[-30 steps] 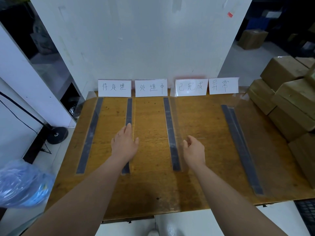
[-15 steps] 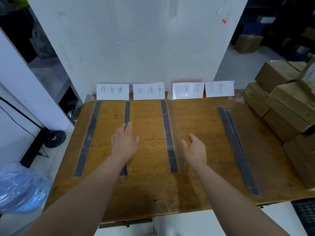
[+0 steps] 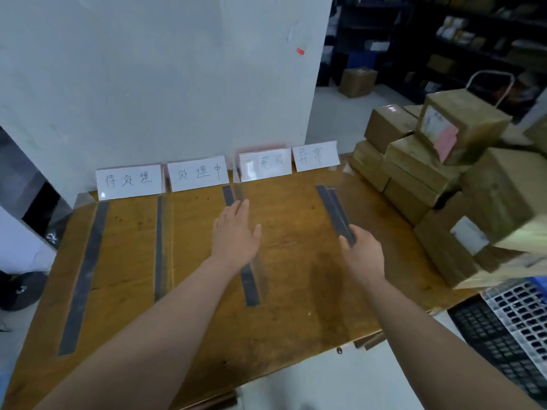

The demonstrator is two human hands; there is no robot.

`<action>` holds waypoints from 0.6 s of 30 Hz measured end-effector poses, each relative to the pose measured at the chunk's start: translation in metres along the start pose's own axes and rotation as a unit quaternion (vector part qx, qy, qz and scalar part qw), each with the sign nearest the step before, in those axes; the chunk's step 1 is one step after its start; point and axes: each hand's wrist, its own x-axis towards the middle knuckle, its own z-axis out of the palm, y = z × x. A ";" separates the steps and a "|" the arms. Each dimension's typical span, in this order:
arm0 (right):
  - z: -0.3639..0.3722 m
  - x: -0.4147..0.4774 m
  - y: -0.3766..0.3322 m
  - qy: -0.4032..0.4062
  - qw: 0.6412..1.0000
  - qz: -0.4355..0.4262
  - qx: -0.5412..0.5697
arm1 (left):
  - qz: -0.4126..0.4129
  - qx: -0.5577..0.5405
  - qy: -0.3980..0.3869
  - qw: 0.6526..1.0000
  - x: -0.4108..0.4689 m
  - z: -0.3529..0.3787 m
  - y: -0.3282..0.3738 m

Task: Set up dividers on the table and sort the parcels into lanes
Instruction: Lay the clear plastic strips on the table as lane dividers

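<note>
Dividers [image 3: 159, 247] before signs [image 3: 129, 180] 待处理, 处理中, 异常; left hand [image 3: 236, 233] grip apart, right hand [image 3: 363, 257] unclear.

Lanes lie open between dividers [image 3: 159, 247] — stacked parcels [image 3: 420, 170] wall the right.

light: soft, even, cool, from overhead | bright: wall [image 3: 177, 84], floor beside it | mid: table [image 3: 296, 306] | dim: shelves [image 3: 444, 39] at back right, nearly black | shadows: faint, no hard edges | glare: sheen on cards [image 3: 130, 180], third partly washed out | blur: boxes [image 3: 488, 187] smeared at right edge | distortion: wide-angle, verticals lean, corners stretched
</note>
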 end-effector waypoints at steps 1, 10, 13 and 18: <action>-0.009 0.002 0.010 0.009 1.000 0.008 -0.001 | 0.007 -0.002 -0.008 1.000 0.001 0.006 0.012; -0.055 0.032 0.107 -0.032 0.995 0.026 -0.088 | 0.099 -0.015 -0.109 0.989 0.014 0.063 0.109; -0.065 0.040 0.132 -0.100 0.990 -0.025 -0.092 | 0.128 -0.007 -0.154 0.980 0.026 0.085 0.138; -0.073 0.056 0.153 -0.147 0.985 -0.062 -0.059 | 0.170 -0.010 -0.206 0.964 0.046 0.121 0.177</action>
